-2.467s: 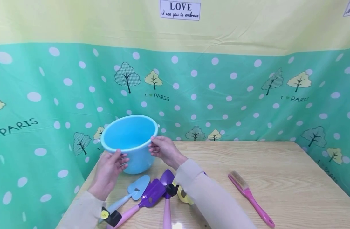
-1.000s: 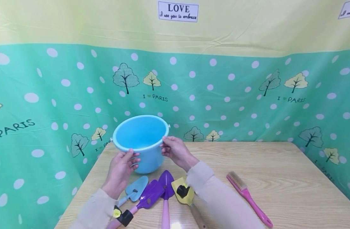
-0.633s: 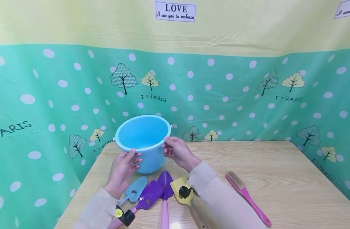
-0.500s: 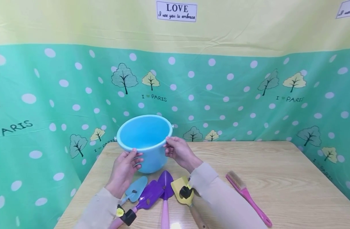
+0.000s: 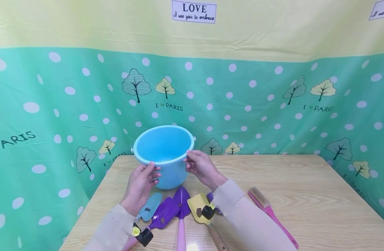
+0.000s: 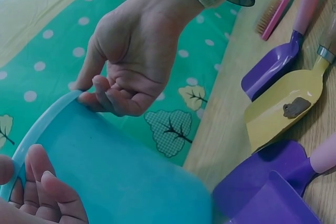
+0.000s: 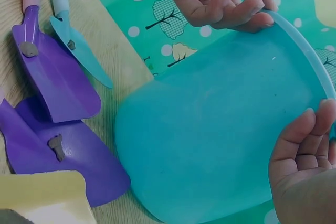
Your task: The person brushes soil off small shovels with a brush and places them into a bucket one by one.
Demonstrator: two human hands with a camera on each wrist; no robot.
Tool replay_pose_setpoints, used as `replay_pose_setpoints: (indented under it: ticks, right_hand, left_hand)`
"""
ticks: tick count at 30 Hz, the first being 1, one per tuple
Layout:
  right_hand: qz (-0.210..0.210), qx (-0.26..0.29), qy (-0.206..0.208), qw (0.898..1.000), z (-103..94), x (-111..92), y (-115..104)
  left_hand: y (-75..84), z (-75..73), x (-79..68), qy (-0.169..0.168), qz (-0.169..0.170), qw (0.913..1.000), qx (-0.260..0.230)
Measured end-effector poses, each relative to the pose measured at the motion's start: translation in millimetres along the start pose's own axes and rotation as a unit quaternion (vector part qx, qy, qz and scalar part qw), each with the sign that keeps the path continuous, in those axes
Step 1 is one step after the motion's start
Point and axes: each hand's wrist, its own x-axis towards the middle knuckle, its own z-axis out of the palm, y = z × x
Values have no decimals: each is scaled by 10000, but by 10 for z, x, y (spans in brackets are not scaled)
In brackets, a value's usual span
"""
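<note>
Head view: left hand (image 5: 140, 184) and right hand (image 5: 203, 168) pinch the blue bucket (image 5: 170, 176) by its rim (image 5: 168, 162), seven and four o'clock, apparently positioning it; next move needs matched grips.

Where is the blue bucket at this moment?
In the head view, the blue bucket is left of centre, held by the left hand and right hand, beyond the pointed purple trowel.

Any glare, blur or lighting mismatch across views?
Head: bright and fairly even, white glare spot on the table at the bottom edge, no obvious motion blur; left wrist: dimmer, with the bucket looking greener than in head; right wrist: likewise dim, pale sheen on the yellow shovel.
</note>
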Motion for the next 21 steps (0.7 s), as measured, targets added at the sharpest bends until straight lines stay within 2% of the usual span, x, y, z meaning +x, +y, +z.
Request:
replay_pose_setpoints:
  ticks: [21]
  right_hand:
    - [-169, 88, 206, 9996, -166, -115, -69]
  left_hand:
    - [-79, 186, 55, -37, 48, 9998, 163]
